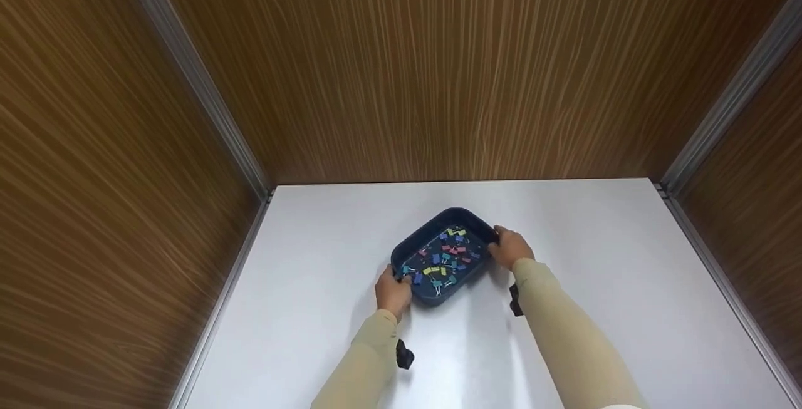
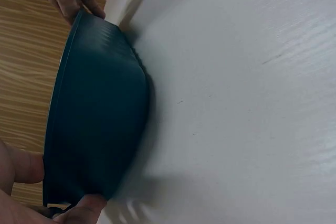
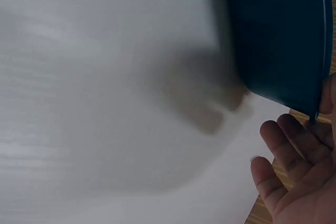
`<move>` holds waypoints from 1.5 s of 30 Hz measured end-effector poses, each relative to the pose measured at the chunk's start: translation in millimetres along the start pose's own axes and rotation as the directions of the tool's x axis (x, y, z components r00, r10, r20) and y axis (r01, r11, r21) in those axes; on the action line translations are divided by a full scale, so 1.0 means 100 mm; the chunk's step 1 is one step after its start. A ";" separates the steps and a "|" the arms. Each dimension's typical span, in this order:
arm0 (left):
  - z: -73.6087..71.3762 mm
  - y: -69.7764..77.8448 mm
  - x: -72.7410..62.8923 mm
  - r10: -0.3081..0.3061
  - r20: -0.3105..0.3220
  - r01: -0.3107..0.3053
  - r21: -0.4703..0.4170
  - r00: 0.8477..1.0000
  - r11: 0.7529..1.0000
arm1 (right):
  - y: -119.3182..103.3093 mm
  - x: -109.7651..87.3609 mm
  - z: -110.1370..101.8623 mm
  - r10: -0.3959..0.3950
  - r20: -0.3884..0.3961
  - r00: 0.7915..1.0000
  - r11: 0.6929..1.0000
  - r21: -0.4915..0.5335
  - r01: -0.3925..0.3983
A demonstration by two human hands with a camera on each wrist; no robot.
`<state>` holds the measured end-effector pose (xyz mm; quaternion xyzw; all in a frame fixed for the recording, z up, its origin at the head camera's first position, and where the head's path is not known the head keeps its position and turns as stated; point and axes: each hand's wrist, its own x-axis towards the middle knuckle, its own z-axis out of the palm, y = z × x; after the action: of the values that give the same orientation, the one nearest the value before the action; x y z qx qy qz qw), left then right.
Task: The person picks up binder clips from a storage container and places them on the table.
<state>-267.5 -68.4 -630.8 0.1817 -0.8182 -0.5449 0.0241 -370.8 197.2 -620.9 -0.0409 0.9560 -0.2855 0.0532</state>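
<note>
A dark blue rectangular tray (image 1: pixel 429 300) with rounded corners sits turned at an angle between my two hands. Inside lie several small binder clips (image 1: pixel 437 259) in blue, teal, yellow and pink, scattered over the bottom. My left hand (image 1: pixel 393 293) grips the left end, its thumb over the rim. At the opposite end my right hand (image 1: pixel 511 248) pinches the rim; in the right wrist view its other fingers (image 3: pixel 302 148) are spread loosely below the tray wall (image 3: pixel 278 40). The tray's underside is close to the tabletop; whether it touches I cannot tell.
The white tabletop (image 1: pixel 301 309) surrounds the tray. Wood-grain panels stand at the back (image 1: pixel 401 71), left (image 1: pixel 113 183) and right (image 1: pixel 752 196), with grey metal strips at the corners. Dark wrist-worn devices (image 1: pixel 404 354) hang under both forearms.
</note>
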 end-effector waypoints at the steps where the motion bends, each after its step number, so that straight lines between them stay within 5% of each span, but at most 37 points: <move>1: 0.01 0.00 0.01 0.003 0.008 -0.003 -0.007 1.000 1.000 | 0.03 -0.01 -0.01 -0.013 -0.002 1.000 1.000 0.009 0.013; 8: 0.03 0.02 0.08 0.040 0.043 -0.039 -0.026 0.998 0.999 | 0.13 -0.09 -0.09 -0.089 -0.037 0.995 0.991 0.100 0.092; 17: 0.03 0.03 0.14 0.091 0.027 -0.092 0.046 0.996 0.995 | 0.25 -0.22 -0.17 -0.054 -0.073 0.996 0.985 0.158 0.065; 31: 0.02 0.06 0.26 0.083 0.053 -0.088 0.099 0.995 0.991 | 0.29 -0.53 -0.19 0.049 -0.144 0.988 0.978 0.207 -0.018; 40: -0.04 0.03 0.29 0.088 0.080 -0.096 0.099 0.993 0.990 | 0.23 -0.66 -0.20 0.121 -0.104 0.987 0.963 0.254 -0.091; 45: -0.05 0.00 0.25 0.073 0.095 -0.080 0.069 0.993 0.994 | 0.26 -0.75 -0.22 0.164 -0.033 0.986 0.927 0.347 -0.143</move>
<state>-289.5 -80.4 -632.9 0.1255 -0.8440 -0.5214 0.0006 -300.9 239.2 -611.2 0.0525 0.8931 -0.4438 0.0524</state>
